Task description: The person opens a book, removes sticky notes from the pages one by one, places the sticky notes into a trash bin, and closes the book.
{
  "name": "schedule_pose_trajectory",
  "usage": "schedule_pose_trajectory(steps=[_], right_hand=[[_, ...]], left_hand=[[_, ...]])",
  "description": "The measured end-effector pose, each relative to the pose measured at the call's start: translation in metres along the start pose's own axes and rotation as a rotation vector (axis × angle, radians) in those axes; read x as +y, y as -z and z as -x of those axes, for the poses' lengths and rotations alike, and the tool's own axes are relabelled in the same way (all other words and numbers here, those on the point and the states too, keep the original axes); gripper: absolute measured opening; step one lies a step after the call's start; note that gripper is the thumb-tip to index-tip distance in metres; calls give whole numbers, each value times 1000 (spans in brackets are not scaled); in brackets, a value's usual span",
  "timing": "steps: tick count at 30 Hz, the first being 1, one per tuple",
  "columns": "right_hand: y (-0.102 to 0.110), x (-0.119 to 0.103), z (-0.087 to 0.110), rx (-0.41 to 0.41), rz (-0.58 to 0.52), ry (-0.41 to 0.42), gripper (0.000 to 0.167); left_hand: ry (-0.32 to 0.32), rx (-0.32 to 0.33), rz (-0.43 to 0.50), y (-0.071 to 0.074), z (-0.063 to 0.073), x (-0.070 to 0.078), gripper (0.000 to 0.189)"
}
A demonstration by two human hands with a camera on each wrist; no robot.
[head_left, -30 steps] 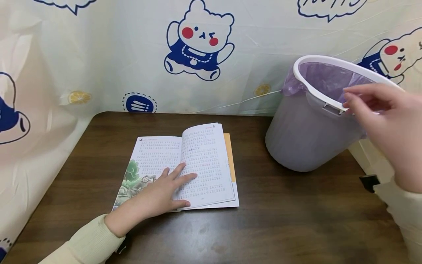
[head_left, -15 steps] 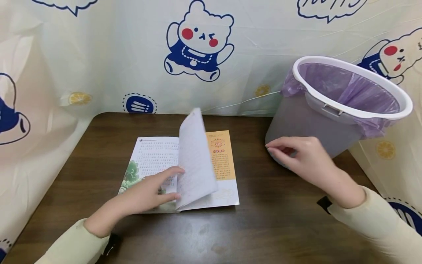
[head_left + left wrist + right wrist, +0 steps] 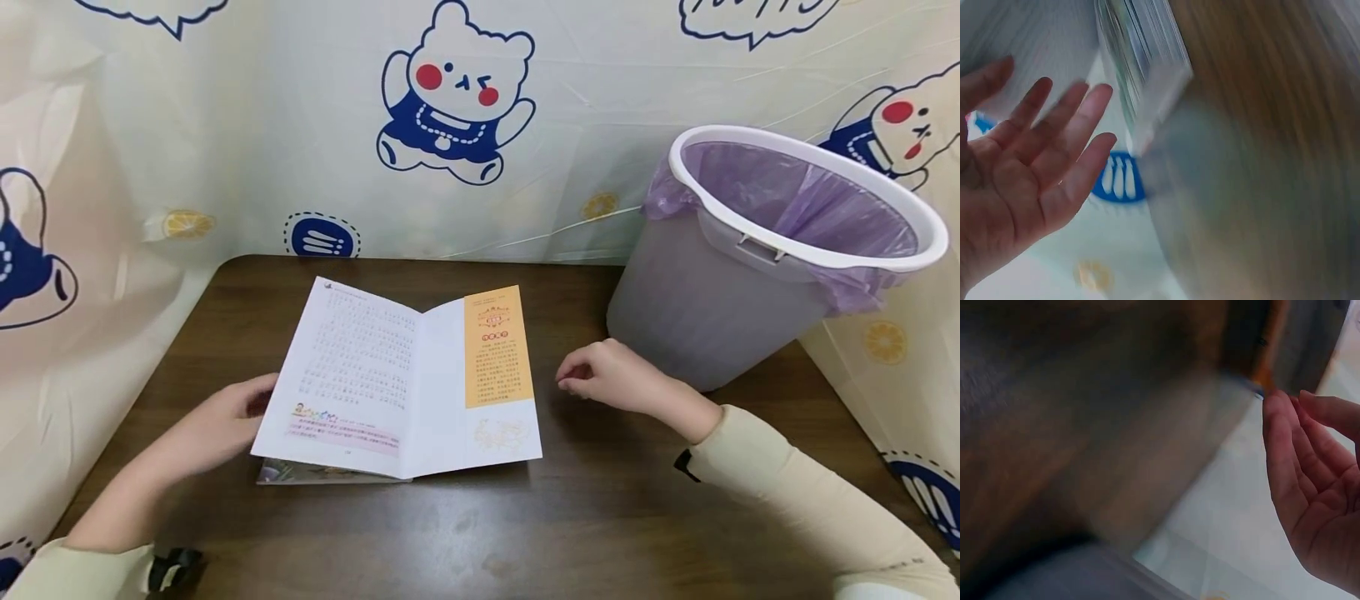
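Note:
An open book (image 3: 360,379) lies on the wooden table, its left page full of small print with a pink box low down. On its right side is a white sheet with an orange printed panel (image 3: 498,346). At the book's left edge is my left hand (image 3: 225,421), its fingertips partly hidden behind the raised page edge. The left wrist view shows that hand's fingers (image 3: 1075,119) spread and loosely bent, beside the blurred pages. To the right of the book, my right hand (image 3: 611,375) hovers low with thumb and fingers drawn together and nothing visible between them.
A grey waste bin (image 3: 690,308) with a white rim and a purple liner (image 3: 795,200) stands tilted at the back right. Behind the table (image 3: 480,533) hangs a pale curtain (image 3: 285,108) with bear prints.
The loose pages have swung over to the left, baring the orange panel. My left hand has moved left off the pages. My right hand has come down from the bin towards the book.

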State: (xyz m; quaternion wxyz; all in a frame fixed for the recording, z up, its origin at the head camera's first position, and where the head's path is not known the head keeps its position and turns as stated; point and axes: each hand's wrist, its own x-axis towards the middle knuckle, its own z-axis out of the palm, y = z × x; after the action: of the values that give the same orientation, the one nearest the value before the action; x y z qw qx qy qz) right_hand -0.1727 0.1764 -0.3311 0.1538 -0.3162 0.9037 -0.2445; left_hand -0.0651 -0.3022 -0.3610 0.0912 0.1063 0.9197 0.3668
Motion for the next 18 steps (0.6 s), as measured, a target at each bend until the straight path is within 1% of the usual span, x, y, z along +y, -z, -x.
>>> schedule_pose_trajectory(steps=[2,4,5,7,9,11,12,14,16,18], right_hand=[[-8,4,-8,-54,-34,-10,6],[-14,8,-17,-119,-87,-25,8],[-16,8,-20,-159,-125,-36,9],[-18,10,-27,-257,-220,-45,11],[-19,11,-33,-351,-319,-52,14],[-21,10,-39,-409,-407,-47,18],[-22,9,-42,-421,-446,-35,19],[-23,7,-49,-412,-507,-7,22],[-22,2,-56,-389,-562,20,25],[-21,-5,-63,-353,-600,37,27]], left_hand=[[50,17,-73,12,1,-10,45],[84,43,-148,24,1,-19,43],[90,55,-162,30,0,-24,42],[109,71,-149,38,-2,-32,45],[128,73,-121,43,-4,-37,49],[164,63,-107,44,-7,-39,55],[189,49,-96,44,-9,-39,59],[239,10,-61,42,-14,-37,68],[284,-31,-7,41,-20,-34,76],[314,-62,58,39,-25,-30,81]])
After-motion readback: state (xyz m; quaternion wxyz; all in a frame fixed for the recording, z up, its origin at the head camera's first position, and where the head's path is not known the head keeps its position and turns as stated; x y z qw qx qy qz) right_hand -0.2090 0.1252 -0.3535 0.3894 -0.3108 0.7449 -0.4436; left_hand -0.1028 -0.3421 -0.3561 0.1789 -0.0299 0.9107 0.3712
